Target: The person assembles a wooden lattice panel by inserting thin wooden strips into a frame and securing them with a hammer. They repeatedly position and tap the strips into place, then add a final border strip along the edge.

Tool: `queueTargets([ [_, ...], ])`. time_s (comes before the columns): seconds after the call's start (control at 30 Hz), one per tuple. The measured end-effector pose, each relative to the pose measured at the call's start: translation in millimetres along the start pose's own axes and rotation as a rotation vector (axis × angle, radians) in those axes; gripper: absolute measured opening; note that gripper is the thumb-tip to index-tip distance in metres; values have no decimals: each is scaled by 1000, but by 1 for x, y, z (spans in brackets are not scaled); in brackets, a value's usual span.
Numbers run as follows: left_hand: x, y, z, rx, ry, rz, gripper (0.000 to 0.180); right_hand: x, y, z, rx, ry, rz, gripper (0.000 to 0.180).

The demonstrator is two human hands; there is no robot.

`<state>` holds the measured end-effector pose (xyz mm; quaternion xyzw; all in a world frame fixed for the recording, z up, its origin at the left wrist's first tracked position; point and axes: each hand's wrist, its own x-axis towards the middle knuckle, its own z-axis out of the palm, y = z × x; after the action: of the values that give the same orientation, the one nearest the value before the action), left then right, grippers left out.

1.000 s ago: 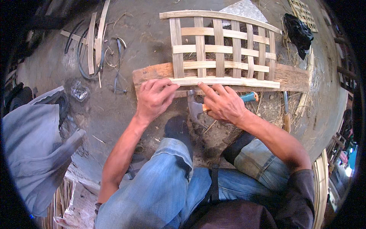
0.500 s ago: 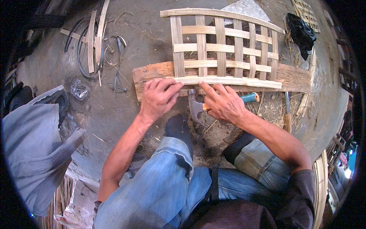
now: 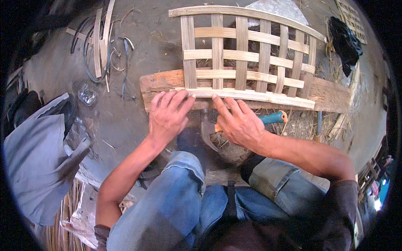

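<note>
A flat lattice panel (image 3: 241,54) woven from pale bamboo strips lies in front of me, its near edge over a rough wooden plank (image 3: 161,81). My left hand (image 3: 167,117) is bent over the left end of the panel's near strip, fingertips pressing on it, the thumb mostly hidden. My right hand (image 3: 240,123) has its fingers stretched forward, the index fingertip touching the same strip a little to the right. Beneath that palm passes the orange and teal handle of a claw hammer (image 3: 206,131); whether the hand touches the handle cannot be told.
Loose flat strips (image 3: 97,46) and dark bands lie on the floor at far left, near a crumpled clear plastic (image 3: 87,95). A grey cloth (image 3: 39,154) hangs at left. A black plastic bag (image 3: 345,44) and another lattice (image 3: 351,21) are at far right. A blade (image 3: 319,121) lies by the plank.
The view has shifted and come closer, so the panel looks larger. My left fingers have spread a little on the near strip; my right index finger still touches it.
</note>
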<state>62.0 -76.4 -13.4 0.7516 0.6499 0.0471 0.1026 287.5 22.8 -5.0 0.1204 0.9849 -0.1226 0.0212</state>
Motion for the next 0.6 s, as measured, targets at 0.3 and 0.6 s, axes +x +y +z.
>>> queueTargets([
  [0.3,8,12,-19,14,-159,-43,63,-2,7,-6,-90,-65,-94,35],
  [0.6,12,15,-27,5,-193,-28,64,-5,5,-3,-124,-84,-74,41],
])
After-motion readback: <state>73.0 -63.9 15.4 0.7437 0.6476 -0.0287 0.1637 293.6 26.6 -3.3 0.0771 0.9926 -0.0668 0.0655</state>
